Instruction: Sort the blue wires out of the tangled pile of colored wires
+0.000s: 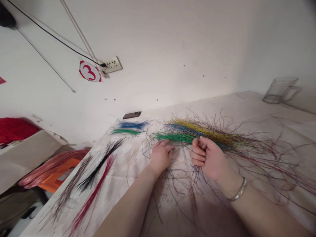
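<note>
My right hand (pixel 206 156) is a closed fist over a large mixed bundle of thin green, blue and yellow wires (pixel 195 133), and loose strands hang out below it. My left hand (pixel 160 156) rests on the white sheet (pixel 247 107), fingers loosely curled, just below the bundle's green end. It holds nothing I can see. Stray wires spread around both hands. To the left lie separate bunches of blue wires (pixel 133 125), green wires (pixel 125 132), black wires (pixel 101 164) and red wires (pixel 92 194).
A dark phone (pixel 132 115) lies at the far table edge by the wall, and a glass jug (pixel 280 90) stands far right. Left of the table are a coil of pink wire (pixel 51 168), an orange stool (pixel 59 176) and a cardboard box (pixel 24 158).
</note>
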`<state>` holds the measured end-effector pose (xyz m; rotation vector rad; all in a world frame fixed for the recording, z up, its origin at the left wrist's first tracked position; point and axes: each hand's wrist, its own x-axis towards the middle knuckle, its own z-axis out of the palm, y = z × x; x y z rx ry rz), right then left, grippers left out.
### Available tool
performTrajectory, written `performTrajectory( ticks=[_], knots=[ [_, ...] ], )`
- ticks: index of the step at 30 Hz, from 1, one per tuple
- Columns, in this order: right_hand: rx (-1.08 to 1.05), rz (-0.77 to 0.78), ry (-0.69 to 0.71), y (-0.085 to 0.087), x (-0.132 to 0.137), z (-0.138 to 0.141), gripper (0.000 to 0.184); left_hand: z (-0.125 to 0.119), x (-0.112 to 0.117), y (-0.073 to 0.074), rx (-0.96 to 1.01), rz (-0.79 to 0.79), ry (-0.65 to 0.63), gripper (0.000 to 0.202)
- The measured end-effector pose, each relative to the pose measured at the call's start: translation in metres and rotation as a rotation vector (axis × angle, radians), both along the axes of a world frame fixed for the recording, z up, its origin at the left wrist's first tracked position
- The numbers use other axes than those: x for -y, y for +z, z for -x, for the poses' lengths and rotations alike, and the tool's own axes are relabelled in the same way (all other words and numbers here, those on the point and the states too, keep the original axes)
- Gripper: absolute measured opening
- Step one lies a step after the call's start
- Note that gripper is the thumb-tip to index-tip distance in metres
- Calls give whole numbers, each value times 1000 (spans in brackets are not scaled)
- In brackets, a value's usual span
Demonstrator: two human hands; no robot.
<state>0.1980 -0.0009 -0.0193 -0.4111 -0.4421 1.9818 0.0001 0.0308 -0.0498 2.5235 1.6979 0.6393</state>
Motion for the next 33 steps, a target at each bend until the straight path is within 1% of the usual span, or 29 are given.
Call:
performTrajectory(
  ticks=[4, 6, 11, 14, 19, 22, 29, 33],
  knots=[
    [10, 15, -5, 1, 1, 0, 22, -4, 3, 4, -100, -36, -100, 25],
    [18, 20, -6, 1, 1, 1, 21, -6, 4, 4, -125, -24, -138, 26],
    [23, 34, 2, 0, 1, 2, 21, -12, 3, -2, -163, 47, -176, 37],
    [32, 36, -7, 0, 1, 2, 21, -16, 3, -4, -177, 62, -207, 40],
    [48, 44, -27, -1, 0, 3, 22, -17, 4, -3, -186, 57, -181, 39],
    [52, 46, -29, -2, -1, 2, 22, -16, 5, -3, -196, 65, -173, 41],
    [44, 44, -20, -6, -1, 2, 21, -13, 3, -6, -195, 78, -195, 43],
    [47, 50, -30, -6, -2, 1, 20, -15, 3, -6, -192, 66, -157, 46]
  ],
)
